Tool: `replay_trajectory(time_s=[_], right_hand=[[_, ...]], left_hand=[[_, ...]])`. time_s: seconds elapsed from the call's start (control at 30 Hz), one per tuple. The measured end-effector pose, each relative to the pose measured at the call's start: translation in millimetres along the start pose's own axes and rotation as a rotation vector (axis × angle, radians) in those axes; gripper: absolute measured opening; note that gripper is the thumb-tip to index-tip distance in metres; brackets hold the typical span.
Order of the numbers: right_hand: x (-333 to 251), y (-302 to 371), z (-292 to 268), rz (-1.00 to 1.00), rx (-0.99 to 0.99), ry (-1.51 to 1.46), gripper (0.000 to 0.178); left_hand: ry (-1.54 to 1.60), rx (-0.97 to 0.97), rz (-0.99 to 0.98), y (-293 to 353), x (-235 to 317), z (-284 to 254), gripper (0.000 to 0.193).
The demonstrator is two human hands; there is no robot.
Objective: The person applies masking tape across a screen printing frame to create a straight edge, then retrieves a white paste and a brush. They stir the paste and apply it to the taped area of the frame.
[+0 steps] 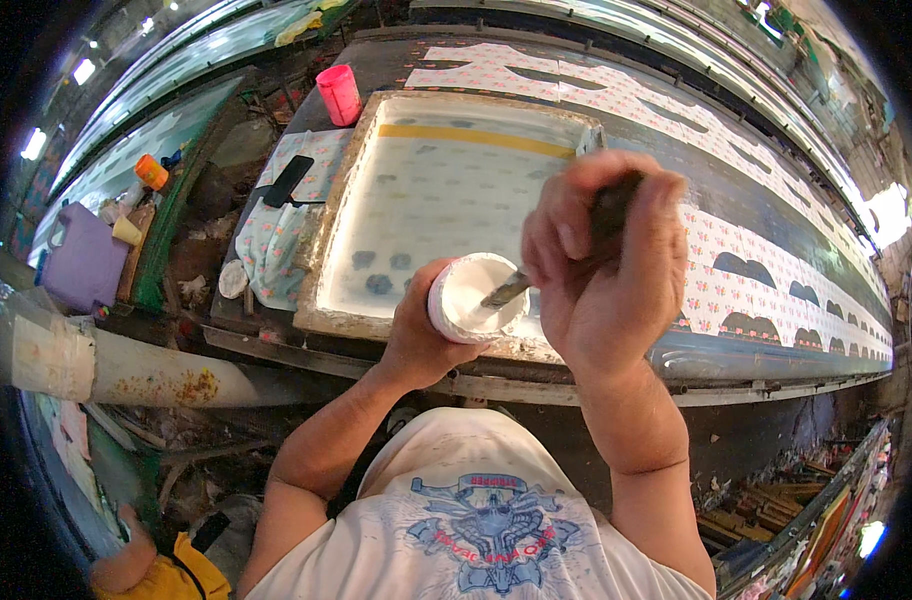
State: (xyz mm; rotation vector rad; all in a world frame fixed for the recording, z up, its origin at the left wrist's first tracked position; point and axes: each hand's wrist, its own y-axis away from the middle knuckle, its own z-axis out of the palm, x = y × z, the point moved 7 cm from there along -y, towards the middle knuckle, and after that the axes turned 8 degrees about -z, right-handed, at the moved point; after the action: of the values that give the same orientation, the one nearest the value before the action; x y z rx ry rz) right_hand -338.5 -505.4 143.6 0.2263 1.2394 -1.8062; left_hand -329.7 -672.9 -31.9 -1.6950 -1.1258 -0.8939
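Note:
My left hand (pixel 413 335) is closed around a white tub (pixel 444 322) of thick white paste, held over the near edge of a printing screen (pixel 341 215). Above and right of the tub, my right hand (pixel 606 270) grips a stirring stick (pixel 506 291). The stick's lower end is in the paste; its upper part is dark and partly hidden by my blurred fingers. Whitish mesh fills the screen's worn frame, with faint dark motifs and a yellow strip across its far side.
A pink cup (pixel 337 95) stands by the screen's far left corner. A black phone (pixel 288 182) lies on floral cloth (pixel 276 245) to the left. Printed fabric pieces (pixel 711 240) cover the long table rightward. Another person's arm (pixel 126 565) shows at lower left, near a pale pipe (pixel 176 370).

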Motion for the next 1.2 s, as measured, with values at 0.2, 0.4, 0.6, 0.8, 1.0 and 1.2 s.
replay_trajectory(time_s=[0.2, 0.4, 0.6, 0.8, 1.0, 1.2], right_hand=[[-30.1, -16.5, -1.7, -0.266, -0.097, -0.005, 0.058], [31.6, -2.4, 1.8, -0.166, -0.16, 0.052, 0.067], [49.7, 2.8, 23.4, -0.08, 0.009, 0.052, 0.074], [52.3, 4.1, 26.2, -0.014, -0.173, 0.155, 0.073], [61.2, 11.9, 39.3, -0.167, 0.025, 0.112, 0.066], [39.7, 6.5, 48.8, -0.227, 0.063, 0.331, 0.064]], left_hand=[[0.02, -0.024, -0.09, -3.7, -7.3, 6.0, 0.097], [0.075, -0.064, -0.081, -16.4, -17.5, -9.5, 0.106], [0.042, -0.081, -0.041, -29.6, -23.8, -21.0, 0.098], [0.106, -0.084, 0.007, -29.4, -40.5, -31.0, 0.092], [0.172, -0.22, 0.021, -38.1, -55.6, -31.4, 0.107], [0.333, -0.242, 0.013, -31.9, -50.0, -31.4, 0.092]])
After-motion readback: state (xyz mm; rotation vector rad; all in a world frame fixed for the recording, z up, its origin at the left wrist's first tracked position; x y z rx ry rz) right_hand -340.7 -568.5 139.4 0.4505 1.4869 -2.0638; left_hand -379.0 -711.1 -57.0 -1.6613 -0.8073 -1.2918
